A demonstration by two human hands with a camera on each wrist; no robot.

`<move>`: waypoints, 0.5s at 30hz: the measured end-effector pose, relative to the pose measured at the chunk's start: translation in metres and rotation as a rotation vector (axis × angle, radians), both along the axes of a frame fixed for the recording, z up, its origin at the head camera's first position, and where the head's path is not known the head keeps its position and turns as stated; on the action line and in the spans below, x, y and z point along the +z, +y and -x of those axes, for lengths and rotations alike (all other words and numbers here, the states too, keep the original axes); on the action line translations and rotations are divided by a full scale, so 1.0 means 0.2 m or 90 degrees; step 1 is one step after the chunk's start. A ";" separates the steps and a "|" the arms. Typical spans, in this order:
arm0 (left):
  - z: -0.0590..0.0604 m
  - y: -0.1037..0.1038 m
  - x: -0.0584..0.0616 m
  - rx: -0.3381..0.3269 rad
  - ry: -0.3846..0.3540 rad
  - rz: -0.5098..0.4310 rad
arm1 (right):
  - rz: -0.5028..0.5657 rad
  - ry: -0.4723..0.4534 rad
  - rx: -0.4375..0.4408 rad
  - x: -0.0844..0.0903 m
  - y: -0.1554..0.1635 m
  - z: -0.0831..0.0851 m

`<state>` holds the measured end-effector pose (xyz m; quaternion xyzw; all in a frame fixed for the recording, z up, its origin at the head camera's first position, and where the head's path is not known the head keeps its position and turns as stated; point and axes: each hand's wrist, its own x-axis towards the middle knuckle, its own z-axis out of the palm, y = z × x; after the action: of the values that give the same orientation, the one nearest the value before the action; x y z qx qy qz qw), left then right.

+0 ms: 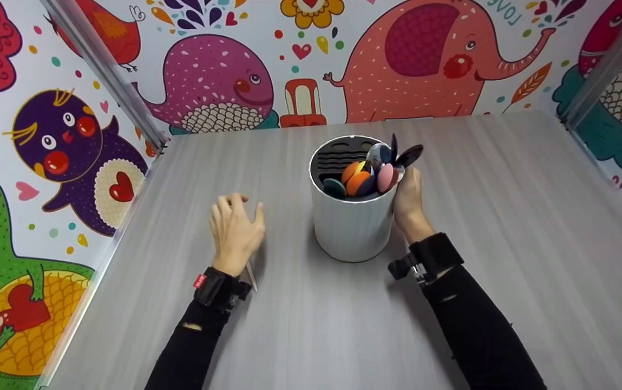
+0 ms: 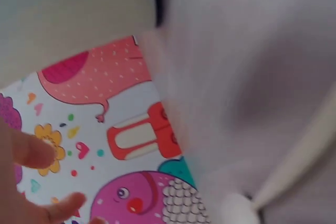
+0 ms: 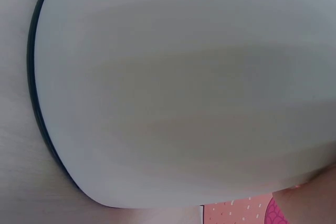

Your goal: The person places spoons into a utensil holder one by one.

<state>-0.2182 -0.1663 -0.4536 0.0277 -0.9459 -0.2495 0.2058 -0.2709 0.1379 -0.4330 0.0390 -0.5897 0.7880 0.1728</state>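
A white round container (image 1: pixel 351 222) stands mid-table with several coloured spoons (image 1: pixel 365 176) head-up inside; its wall fills the right wrist view (image 3: pixel 173 93). My right hand (image 1: pixel 408 192) lies against the container's right side at the rim, its fingertips hidden behind a pink spoon (image 1: pixel 386 177) and a dark spoon (image 1: pixel 411 154). To the container's left, my left hand (image 1: pixel 235 230) rests on the table (image 1: pixel 505 216), two fingers (image 2: pixel 31 150) stretched out free. A pale white utensil (image 1: pixel 251 276) pokes out from under that wrist and shows close up (image 2: pixel 294 166) in the left wrist view.
Cartoon-printed walls (image 1: pixel 311 59) close in the table at the back and both sides, with metal posts (image 1: pixel 110 70) in the corners. Bare tabletop lies right of the container and along the front edge.
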 end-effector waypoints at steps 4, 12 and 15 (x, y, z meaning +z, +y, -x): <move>0.01 -0.05 -0.03 0.026 -0.110 0.023 | 0.004 0.002 0.027 0.00 0.00 0.00; 0.05 -0.15 -0.09 0.063 -0.224 0.029 | -0.001 -0.005 -0.029 0.00 -0.01 0.00; 0.06 -0.19 -0.10 0.065 -0.253 0.030 | -0.003 -0.007 -0.028 0.00 -0.01 0.00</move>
<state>-0.2309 -0.2039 -0.4742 0.1194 -0.9708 -0.2064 0.0277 -0.2707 0.1357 -0.4329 0.0217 -0.5932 0.7828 0.1869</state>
